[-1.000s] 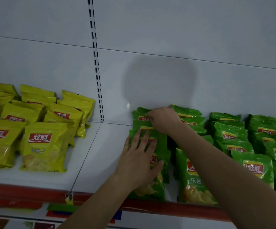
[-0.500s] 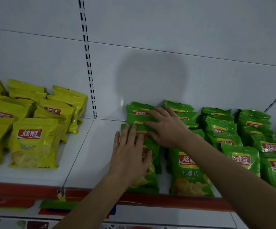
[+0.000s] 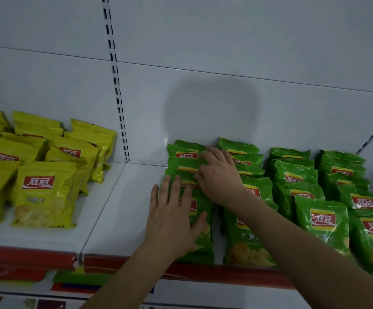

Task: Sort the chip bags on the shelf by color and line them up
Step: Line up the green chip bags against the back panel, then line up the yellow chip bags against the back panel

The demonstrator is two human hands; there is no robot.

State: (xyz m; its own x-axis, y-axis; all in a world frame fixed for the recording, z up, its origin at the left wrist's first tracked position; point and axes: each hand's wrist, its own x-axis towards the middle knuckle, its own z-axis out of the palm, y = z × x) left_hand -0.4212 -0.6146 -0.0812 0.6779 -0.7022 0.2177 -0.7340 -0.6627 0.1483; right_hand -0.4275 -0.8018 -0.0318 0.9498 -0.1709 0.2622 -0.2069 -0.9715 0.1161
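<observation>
Here, the slotted black-and-white upright strip [image 3: 116,85] on the white back panel splits the white metal shelf [image 3: 123,210] in two: glossy yellow chip bags [image 3: 45,192] lie in overlapping rows to the left of the strip, and glossy green chip bags [image 3: 321,221] lie in four overlapping columns to its right. The left hand [image 3: 172,219] lies flat, fingers straight and slightly spread, pressing on the front green bag [image 3: 201,241] of the column nearest the strip. The right hand [image 3: 220,175] reaches further back along that same column, its fingers bent down onto the top edges of the bags there; whether it pinches one or only presses on them cannot be told. Both forearms come in from below, the right one crossing over the second column from the strip. Below the strip runs the shelf's red front edge [image 3: 24,255].
</observation>
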